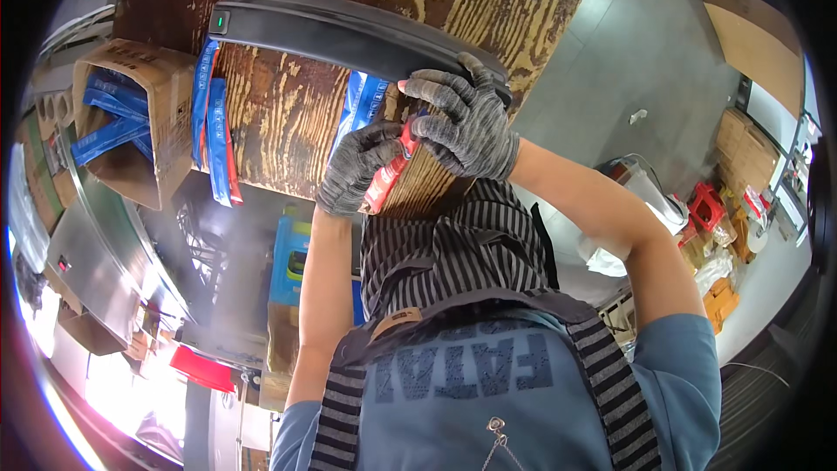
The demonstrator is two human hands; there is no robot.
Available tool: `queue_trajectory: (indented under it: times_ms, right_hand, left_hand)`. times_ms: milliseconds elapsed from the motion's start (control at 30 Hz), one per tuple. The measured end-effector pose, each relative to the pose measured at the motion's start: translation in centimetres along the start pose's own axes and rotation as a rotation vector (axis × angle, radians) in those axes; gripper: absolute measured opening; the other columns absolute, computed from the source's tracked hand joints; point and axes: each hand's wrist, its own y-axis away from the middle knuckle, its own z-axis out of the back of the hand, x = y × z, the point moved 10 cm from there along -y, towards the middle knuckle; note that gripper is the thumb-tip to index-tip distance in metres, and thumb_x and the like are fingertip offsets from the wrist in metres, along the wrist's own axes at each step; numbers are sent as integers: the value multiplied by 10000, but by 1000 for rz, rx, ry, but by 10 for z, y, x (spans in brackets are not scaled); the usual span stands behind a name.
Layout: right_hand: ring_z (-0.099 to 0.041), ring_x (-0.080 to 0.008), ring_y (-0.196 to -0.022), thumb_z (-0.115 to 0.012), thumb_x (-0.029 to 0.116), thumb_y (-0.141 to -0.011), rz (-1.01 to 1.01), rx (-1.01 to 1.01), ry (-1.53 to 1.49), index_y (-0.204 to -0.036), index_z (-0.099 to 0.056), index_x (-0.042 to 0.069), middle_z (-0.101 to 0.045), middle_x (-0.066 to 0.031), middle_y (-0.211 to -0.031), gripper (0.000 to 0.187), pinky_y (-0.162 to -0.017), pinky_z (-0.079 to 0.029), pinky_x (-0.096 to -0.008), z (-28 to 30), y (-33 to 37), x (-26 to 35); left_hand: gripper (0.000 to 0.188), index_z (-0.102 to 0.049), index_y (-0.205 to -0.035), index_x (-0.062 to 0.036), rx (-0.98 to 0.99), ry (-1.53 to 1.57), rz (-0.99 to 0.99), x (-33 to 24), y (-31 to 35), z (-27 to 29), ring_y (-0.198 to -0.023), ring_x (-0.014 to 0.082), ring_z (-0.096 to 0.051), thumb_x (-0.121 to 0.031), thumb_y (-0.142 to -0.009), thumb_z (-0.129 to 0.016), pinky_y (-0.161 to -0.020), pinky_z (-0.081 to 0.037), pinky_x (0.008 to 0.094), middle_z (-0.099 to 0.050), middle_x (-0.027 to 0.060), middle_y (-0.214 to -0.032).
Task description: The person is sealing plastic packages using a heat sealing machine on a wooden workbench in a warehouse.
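Note:
Both my hands wear grey knitted gloves and meet at the front edge of a worn wooden table. My left hand has its fingers closed on a red packet with pale marks. My right hand pinches the packet's upper end, its forefinger side lying near the long black machine. Behind the left hand lies a blue printed bag; whether it joins the red packet is hidden. The machine has a small green light at its left end.
Several blue and red bags hang over the left part of the table. An open cardboard box beside it holds blue bags. A blue plastic crate stands below. To the right, across the grey floor, are red and brown items.

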Motion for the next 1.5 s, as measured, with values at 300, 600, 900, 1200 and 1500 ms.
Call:
queue_trajectory:
  times_ms: [300, 600, 900, 1200, 1500]
  right_hand:
    - [-565, -290, -1167, -706, 176, -669, 4, 13, 9, -1011, -594, 199, -569, -58, -1287, 360, -984, -322, -605, 0, -3, 1]
    - [-565, -292, -1170, -714, 169, -675, 7, 35, 16, -1041, -576, 178, -567, -65, -1310, 391, -999, -312, -615, -4, -2, 0]
    - [-539, -313, -1189, -719, 378, -765, -77, -2, -22, -1089, -561, 120, -539, -129, -1338, 443, -1046, -302, -546, 2, -7, -3]
    - [-542, -322, -1172, -629, 413, -835, -82, 38, 98, -1107, -581, 64, -515, -155, -1358, 445, -1026, -333, -514, 2, -10, -4]
    - [-582, -297, -1116, -708, 257, -739, -82, -29, 46, -1045, -605, 70, -565, -107, -1297, 373, -997, -359, -535, 5, -9, -5]
  left_hand:
    - [219, -656, -980, 18, -220, 160, -105, -2, 7, 20, -803, 129, -631, 6, -774, -728, -747, -516, 249, -682, 69, -887]
    - [208, -642, -995, 8, -261, -38, -240, -30, 13, 12, -819, 101, -616, 0, -800, -716, -753, -508, 244, -674, 58, -901]
    - [118, -656, -958, 9, -360, -72, -300, -66, 25, 10, -809, 85, -599, 7, -842, -673, -753, -488, 235, -660, 28, -890]
    - [114, -610, -1005, -27, -551, 372, -305, -46, 36, -1, -840, 73, -555, -100, -920, -632, -728, -471, 210, -607, 7, -935]
    - [95, -604, -987, -14, -583, -148, -390, -60, 35, 14, -803, 93, -551, -46, -902, -635, -741, -472, 241, -606, 10, -886]
